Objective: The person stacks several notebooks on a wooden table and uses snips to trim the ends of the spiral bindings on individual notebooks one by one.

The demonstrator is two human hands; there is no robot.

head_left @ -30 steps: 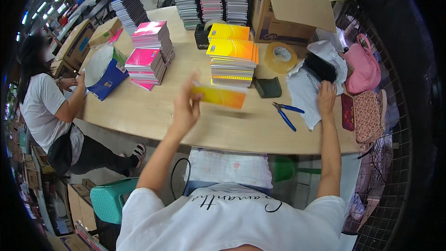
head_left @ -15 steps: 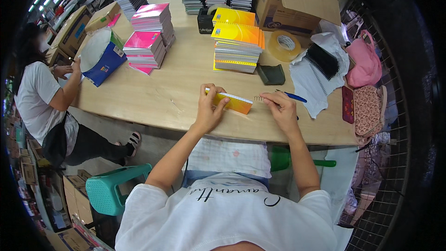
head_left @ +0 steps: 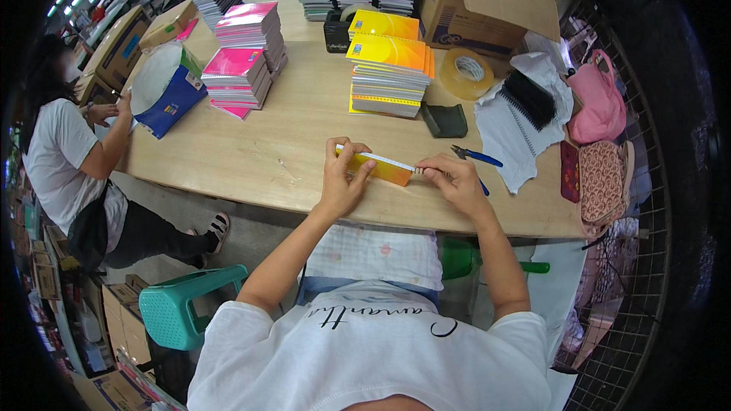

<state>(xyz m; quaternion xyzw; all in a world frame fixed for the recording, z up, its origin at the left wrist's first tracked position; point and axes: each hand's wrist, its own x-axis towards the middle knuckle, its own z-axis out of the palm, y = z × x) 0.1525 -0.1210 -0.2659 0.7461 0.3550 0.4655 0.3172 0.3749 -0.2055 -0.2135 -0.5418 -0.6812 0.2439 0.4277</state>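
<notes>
One broad surface [head_left: 320,61] bears the yellow notebook stack [head_left: 388,68], set back, apparently leaving working room. Nearer the front edge, the left hand [head_left: 343,183] has its fingers closed round a yellow notepad [head_left: 392,173], pale edge upward, seemingly to steady and expose it. Blue-handled cutters [head_left: 483,157] lie just beside the right hand [head_left: 455,181], whose fingers pinch a small wire coil [head_left: 418,170] at the notepad's right end.

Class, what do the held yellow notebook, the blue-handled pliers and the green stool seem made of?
Yellow notebook: likely paper, smooth card cover; pale page edges show.
Pliers: probably metal at the dark tips; smooth blue grips suggest plastic or rubber.
Stool: apparently satin moulded plastic, evenly coloured, seat perforated.
</notes>
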